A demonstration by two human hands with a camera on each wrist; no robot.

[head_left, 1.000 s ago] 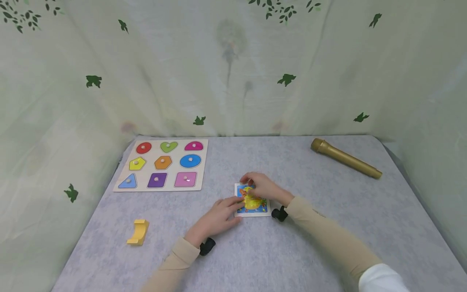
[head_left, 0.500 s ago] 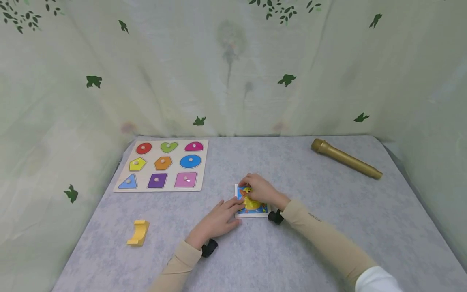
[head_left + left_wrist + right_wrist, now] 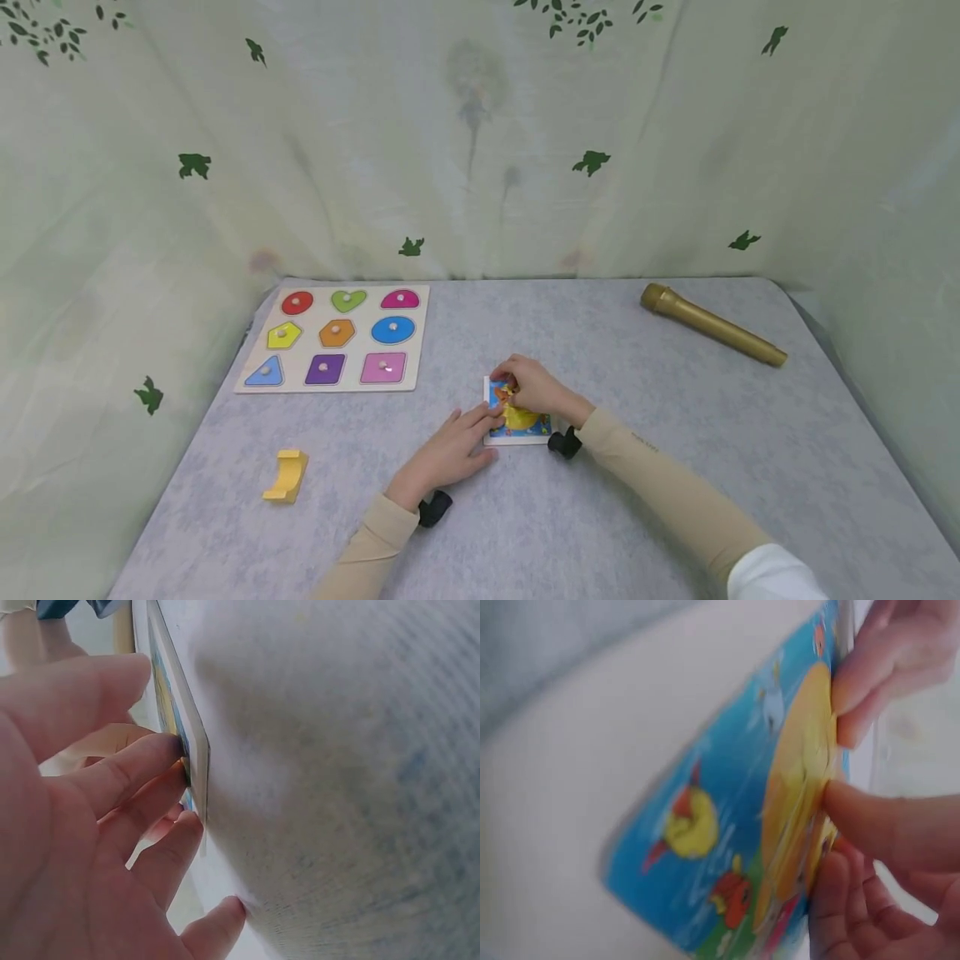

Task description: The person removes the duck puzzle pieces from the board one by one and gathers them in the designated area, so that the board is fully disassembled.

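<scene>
A small square picture puzzle (image 3: 525, 433) lies near the middle of the table, a yellow duck on blue within a white border. My left hand (image 3: 450, 450) reaches in from its left, fingers extended, fingertips resting on the near left part. In the left wrist view, those fingertips touch the edge of the board (image 3: 196, 750). Over the puzzle's upper part is my right hand (image 3: 540, 390), fingers bent down. In the right wrist view its thumb (image 3: 885, 825) and fingertips touch the duck picture (image 3: 787, 780); I cannot tell whether they pinch a piece.
A shape puzzle board (image 3: 300, 387) with colored knobbed pieces lies at the back left. A yellow curved block (image 3: 287, 477) sits at the front left, a gold microphone-shaped stick (image 3: 712, 325) at the back right. Behind the table (image 3: 600, 533) hangs a pale leaf-print curtain (image 3: 337, 125).
My right hand has shifted slightly left, and its thumb now covers more of the duck's head. The left hand has stayed nearly in place, on the puzzle.
</scene>
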